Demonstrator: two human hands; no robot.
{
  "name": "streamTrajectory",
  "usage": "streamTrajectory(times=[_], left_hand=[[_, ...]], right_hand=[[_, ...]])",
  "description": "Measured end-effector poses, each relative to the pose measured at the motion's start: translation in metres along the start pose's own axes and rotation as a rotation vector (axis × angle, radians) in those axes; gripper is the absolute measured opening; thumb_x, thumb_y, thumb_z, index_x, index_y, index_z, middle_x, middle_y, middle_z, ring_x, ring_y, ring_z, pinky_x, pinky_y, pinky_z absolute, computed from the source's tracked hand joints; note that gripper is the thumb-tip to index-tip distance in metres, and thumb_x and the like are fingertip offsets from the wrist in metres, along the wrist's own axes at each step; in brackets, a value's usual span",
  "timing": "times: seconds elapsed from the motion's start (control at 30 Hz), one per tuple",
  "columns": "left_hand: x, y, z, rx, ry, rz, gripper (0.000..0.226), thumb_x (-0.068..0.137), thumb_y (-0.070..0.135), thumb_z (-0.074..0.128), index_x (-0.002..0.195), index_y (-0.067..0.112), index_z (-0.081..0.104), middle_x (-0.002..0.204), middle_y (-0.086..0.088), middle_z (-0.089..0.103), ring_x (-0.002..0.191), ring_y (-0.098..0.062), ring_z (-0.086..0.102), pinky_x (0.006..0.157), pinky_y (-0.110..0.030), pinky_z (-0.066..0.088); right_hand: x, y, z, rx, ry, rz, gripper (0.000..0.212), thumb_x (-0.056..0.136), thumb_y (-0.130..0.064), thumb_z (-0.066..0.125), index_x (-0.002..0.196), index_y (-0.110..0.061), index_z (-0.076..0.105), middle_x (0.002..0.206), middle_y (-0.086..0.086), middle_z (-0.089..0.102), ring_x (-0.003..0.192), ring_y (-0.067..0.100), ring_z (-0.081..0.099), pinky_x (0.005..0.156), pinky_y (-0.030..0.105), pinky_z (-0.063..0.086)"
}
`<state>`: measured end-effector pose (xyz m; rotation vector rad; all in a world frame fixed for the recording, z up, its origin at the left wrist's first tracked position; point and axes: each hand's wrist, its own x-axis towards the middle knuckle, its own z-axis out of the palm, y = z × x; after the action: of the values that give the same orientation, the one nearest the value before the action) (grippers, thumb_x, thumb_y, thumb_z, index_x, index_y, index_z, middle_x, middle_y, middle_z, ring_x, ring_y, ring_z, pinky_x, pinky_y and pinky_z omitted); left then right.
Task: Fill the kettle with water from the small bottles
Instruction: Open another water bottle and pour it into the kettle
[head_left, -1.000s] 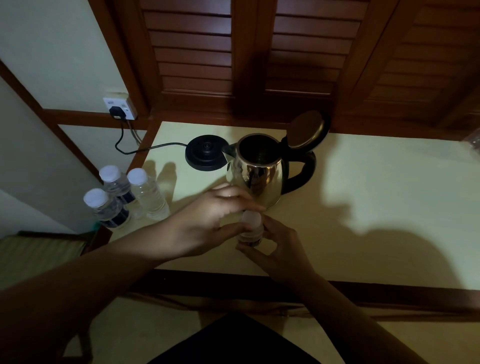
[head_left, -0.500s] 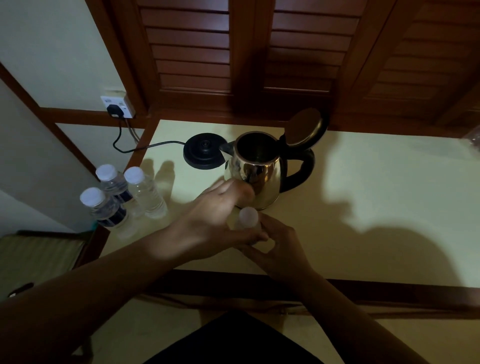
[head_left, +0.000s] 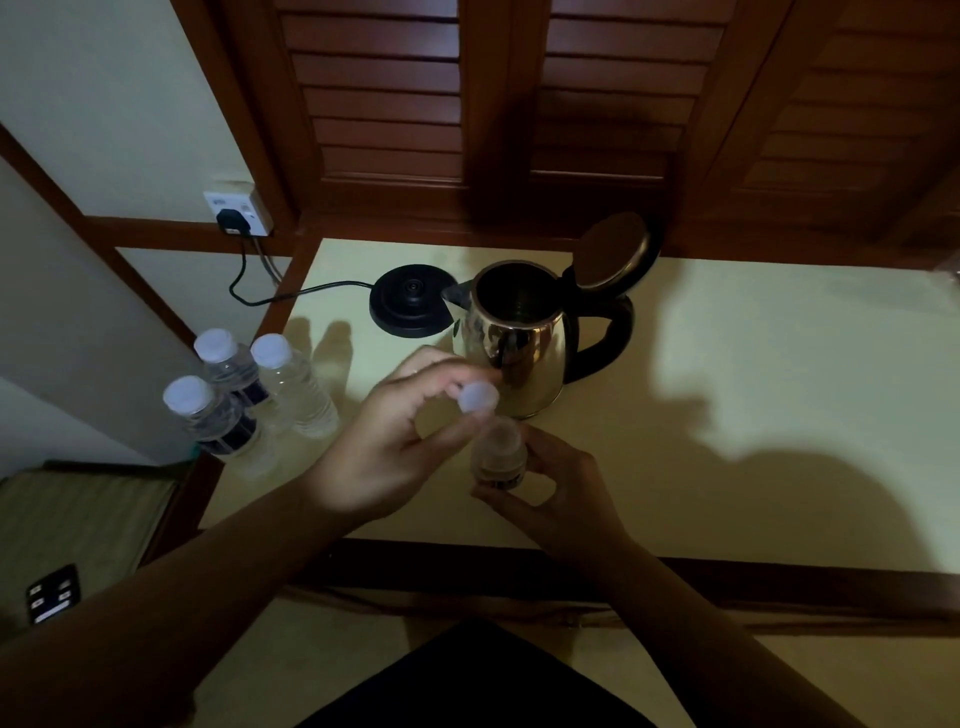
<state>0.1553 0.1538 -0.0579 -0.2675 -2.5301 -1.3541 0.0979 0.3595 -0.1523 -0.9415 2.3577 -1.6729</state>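
Observation:
A steel kettle with a black handle stands on the pale table, its lid flipped up and its mouth open. Just in front of it my right hand grips a small clear bottle, upright and uncapped. My left hand pinches the bottle's white cap between thumb and fingers, lifted slightly above and left of the bottle's neck. Three more capped small bottles stand grouped at the table's left edge.
The kettle's black base lies left of the kettle, its cord running to a wall socket. Dark wooden shutters rise behind the table. A dark wooden rail borders the near edge. A cushioned seat sits lower left.
My left hand twisted the cap and has lifted it clear of the bottle, up and to the left. The right hand keeps holding the bottle in the same place.

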Motion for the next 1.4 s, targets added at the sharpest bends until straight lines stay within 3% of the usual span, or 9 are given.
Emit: streamTrajectory(times=[0.17,0.3,0.47,0.6,0.77,0.9,1.03,1.23,1.4], left_hand=[[-0.021,-0.054,0.000,0.288,-0.047,-0.209,0.037,0.088,0.034,0.071,0.121,0.020,0.069,0.108,0.006,0.063,0.093,-0.004,0.059,0.082,-0.028,0.052],[-0.038,-0.079,0.012,0.471,-0.211,-0.136,0.036,0.076,0.028,0.083,0.109,0.019,0.073,0.103,0.004,0.069,0.093,-0.017,0.060,0.083,-0.037,0.054],[-0.037,-0.081,0.010,0.350,-0.212,-0.139,0.052,0.073,0.037,0.084,0.120,0.022,0.067,0.108,0.007,0.063,0.095,-0.007,0.057,0.082,-0.031,0.054],[-0.037,-0.066,0.007,0.166,-0.192,-0.124,0.058,0.076,0.034,0.087,0.129,0.027,0.064,0.113,0.012,0.062,0.099,-0.009,0.061,0.076,-0.018,0.050],[-0.029,-0.049,0.000,0.050,-0.188,-0.104,0.059,0.077,0.035,0.088,0.131,0.028,0.064,0.117,0.014,0.065,0.107,-0.015,0.065,0.082,-0.034,0.057],[-0.022,-0.036,0.014,-0.059,-0.197,-0.162,0.066,0.072,0.035,0.091,0.132,0.028,0.064,0.124,0.014,0.067,0.116,-0.012,0.064,0.092,-0.039,0.056],[-0.016,-0.031,0.027,-0.159,-0.187,-0.217,0.060,0.076,0.025,0.090,0.131,0.024,0.065,0.121,0.014,0.071,0.117,-0.010,0.066,0.099,-0.043,0.055],[-0.016,-0.030,0.030,-0.239,-0.134,-0.238,0.051,0.078,0.012,0.086,0.125,0.015,0.066,0.114,0.006,0.075,0.111,-0.013,0.069,0.098,-0.042,0.055],[-0.018,-0.028,0.022,-0.333,-0.041,-0.227,0.048,0.078,0.013,0.084,0.122,0.020,0.066,0.112,0.001,0.075,0.107,-0.017,0.071,0.099,-0.043,0.055]], right_hand=[[-0.001,-0.001,0.001,0.015,0.013,0.001,0.065,0.080,-0.027,0.095,0.137,-0.026,0.066,0.125,-0.021,0.073,0.115,-0.002,0.071,0.094,0.021,0.058],[-0.001,-0.004,0.000,0.027,-0.017,0.024,0.065,0.081,-0.026,0.094,0.139,-0.023,0.065,0.127,-0.022,0.072,0.119,-0.004,0.069,0.097,0.016,0.055],[-0.003,-0.010,-0.003,0.014,-0.101,0.046,0.068,0.086,-0.028,0.091,0.144,-0.036,0.055,0.130,-0.029,0.068,0.123,-0.006,0.065,0.100,0.014,0.052],[-0.014,0.000,-0.022,0.007,-0.181,0.057,0.067,0.096,-0.044,0.071,0.156,-0.032,0.045,0.154,-0.017,0.056,0.141,0.002,0.055,0.111,0.029,0.051],[-0.015,0.011,-0.043,-0.002,0.091,0.099,0.042,0.106,-0.039,0.057,0.148,-0.039,0.052,0.149,-0.013,0.061,0.139,0.003,0.057,0.110,0.037,0.055],[0.003,0.013,-0.037,-0.054,0.216,0.072,0.069,0.098,-0.039,0.067,0.160,-0.020,0.043,0.156,-0.004,0.052,0.144,0.006,0.051,0.111,0.027,0.052],[0.022,0.014,-0.019,-0.042,0.299,0.087,0.089,0.093,-0.030,0.081,0.166,-0.020,0.031,0.163,0.002,0.044,0.148,0.000,0.043,0.114,0.022,0.047],[0.037,0.024,0.000,-0.089,0.337,0.067,0.105,0.089,-0.041,0.086,0.170,-0.020,0.022,0.175,-0.001,0.027,0.160,0.016,0.030,0.121,0.051,0.044],[0.041,0.023,0.012,-0.103,0.384,0.063,0.109,0.087,-0.050,0.082,0.169,-0.014,0.020,0.173,0.003,0.029,0.159,0.018,0.031,0.121,0.049,0.044]])
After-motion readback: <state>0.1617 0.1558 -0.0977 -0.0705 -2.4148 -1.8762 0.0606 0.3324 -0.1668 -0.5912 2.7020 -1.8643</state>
